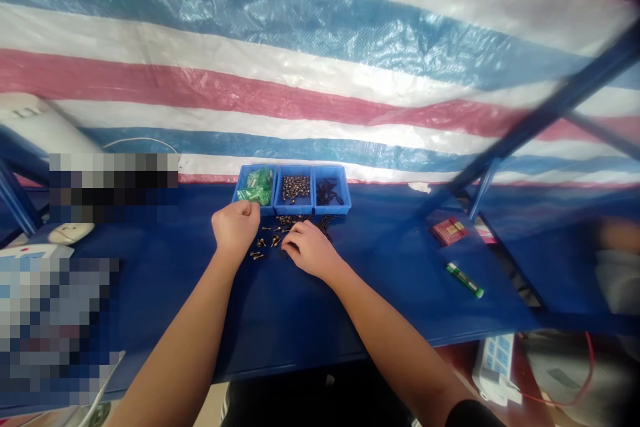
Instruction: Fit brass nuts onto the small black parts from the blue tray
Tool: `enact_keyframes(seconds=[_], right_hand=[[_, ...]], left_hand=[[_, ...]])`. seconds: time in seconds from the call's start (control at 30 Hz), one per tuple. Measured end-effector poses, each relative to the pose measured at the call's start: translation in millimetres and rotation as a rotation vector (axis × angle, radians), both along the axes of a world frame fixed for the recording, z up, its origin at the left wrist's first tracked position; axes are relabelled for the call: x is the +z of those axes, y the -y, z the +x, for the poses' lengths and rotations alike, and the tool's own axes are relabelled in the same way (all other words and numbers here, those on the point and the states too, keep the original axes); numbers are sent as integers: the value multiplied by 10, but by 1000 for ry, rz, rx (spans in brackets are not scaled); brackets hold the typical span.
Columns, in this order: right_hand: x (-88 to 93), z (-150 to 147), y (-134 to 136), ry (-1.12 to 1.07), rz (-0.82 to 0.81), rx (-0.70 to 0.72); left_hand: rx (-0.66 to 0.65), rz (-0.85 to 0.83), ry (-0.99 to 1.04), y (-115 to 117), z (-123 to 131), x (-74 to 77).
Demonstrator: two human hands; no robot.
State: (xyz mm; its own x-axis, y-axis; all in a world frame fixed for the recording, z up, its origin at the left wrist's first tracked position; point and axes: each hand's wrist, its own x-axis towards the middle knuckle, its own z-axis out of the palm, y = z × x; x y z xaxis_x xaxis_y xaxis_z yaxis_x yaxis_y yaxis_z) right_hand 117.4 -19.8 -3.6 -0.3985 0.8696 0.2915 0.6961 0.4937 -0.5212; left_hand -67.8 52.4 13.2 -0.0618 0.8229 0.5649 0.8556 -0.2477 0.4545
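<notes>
My left hand (236, 225) is closed in a fist just in front of the left blue bin (239, 188), which holds green plastic packets (259, 179). Whatever is inside the fist is hidden. My right hand (311, 248) hovers low at the table with thumb and forefinger pinched together. Something small and dark shows at its fingertips, too small to name. Between the hands lie several small brass-coloured, screw-like parts (261, 242). More brass parts (296, 188) fill the middle bin (294, 209), and black screw-like pieces (327, 191) lie in the right bin (346, 195).
To the right on the blue table (390, 287) lie a red box (450, 231) and a green packet (465, 280). A blue metal post (484, 188) rises there. A power strip (495, 360) sits below the right edge. Striped sheeting (280, 97) hangs behind.
</notes>
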Motion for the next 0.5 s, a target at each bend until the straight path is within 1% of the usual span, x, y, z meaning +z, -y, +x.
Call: enact_keyframes(seconds=[0.1,0.17,0.27,0.4,0.5], right_hand=[[2,18,-7,-8,4,12],[-9,21,-11,6,8,16],[-29,7,-10,25,17,11],[-28,-18,-1,54,25,12],[-2,-16,3,28,20,15]], left_hand=[[-178,47,-21,32,27,-13],[-256,71,-30,37,35,-18],[-332,80,-35,29,39,-26],[-447,48,-87,39,73,-36],[-488,27,-87,72,124,-35]])
